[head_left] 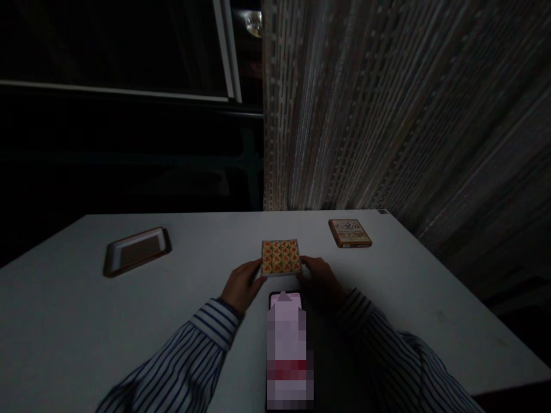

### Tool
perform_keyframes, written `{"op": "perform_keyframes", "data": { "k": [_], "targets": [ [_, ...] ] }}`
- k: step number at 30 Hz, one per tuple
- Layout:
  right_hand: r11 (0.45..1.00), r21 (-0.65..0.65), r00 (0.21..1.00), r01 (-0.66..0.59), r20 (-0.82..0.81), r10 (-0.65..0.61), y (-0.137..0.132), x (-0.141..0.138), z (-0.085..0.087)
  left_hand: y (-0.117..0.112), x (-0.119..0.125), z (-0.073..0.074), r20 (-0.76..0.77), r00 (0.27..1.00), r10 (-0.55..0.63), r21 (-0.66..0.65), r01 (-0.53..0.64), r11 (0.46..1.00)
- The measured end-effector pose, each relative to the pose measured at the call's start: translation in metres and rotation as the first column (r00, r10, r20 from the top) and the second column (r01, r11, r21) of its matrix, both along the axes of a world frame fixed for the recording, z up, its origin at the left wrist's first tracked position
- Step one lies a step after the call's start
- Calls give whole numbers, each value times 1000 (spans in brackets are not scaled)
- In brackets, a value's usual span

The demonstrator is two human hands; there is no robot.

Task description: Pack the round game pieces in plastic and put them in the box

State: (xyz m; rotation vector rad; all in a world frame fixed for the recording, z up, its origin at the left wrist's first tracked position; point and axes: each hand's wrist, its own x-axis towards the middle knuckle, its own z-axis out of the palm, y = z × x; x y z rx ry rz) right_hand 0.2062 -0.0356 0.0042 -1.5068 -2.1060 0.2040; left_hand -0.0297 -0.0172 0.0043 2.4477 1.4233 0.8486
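Between my two hands is a small shallow box of Chinese chess pieces (pixel 281 257), round and pale with red characters, packed in rows. My left hand (pixel 243 285) grips the box's left side, thumb at the near corner. On the opposite side my right hand (pixel 321 280) has its fingers closed on the right edge. Whether the box rests on the table or is slightly raised, I cannot tell. A lit phone (pixel 286 344), its screen blurred out, lies just below the box, between my striped sleeves.
The white table (pixel 206 241) carries an open, shallow brown-rimmed tray or box lid (pixel 138 250) at the left. A flat printed box (pixel 349 233) lies at the back right. Behind the table hangs a string curtain (pixel 318 115), beside a dark window frame (pixel 226 51).
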Motion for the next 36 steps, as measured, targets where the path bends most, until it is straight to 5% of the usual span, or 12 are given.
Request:
{"op": "perform_keyframes", "data": {
  "k": [11, 15, 19, 25, 36],
  "targets": [
    [997, 18, 990, -72, -124, 74, -3, 6, -6, -1, 0, -3, 57, 998, 26, -34, -24, 999],
    [1000, 8, 966, -21, -257, 23, -4, 13, -10, -8, -3, -5, 219, 972, 89, -135, -60, 989],
    [996, -26, 940, 81, -331, -85, -8, 20, -5, -17, -17, -2, 460, 865, 199, -294, -63, 954],
    [984, -85, 893, 157, -414, -178, -13, 22, 24, -26, -46, 20, 538, 793, 287, -403, -57, 913],
    [998, -36, 952, -49, -305, 36, 3, -9, 98, -47, -86, 72, 627, 668, 400, -360, -207, 910]
  ]
}}
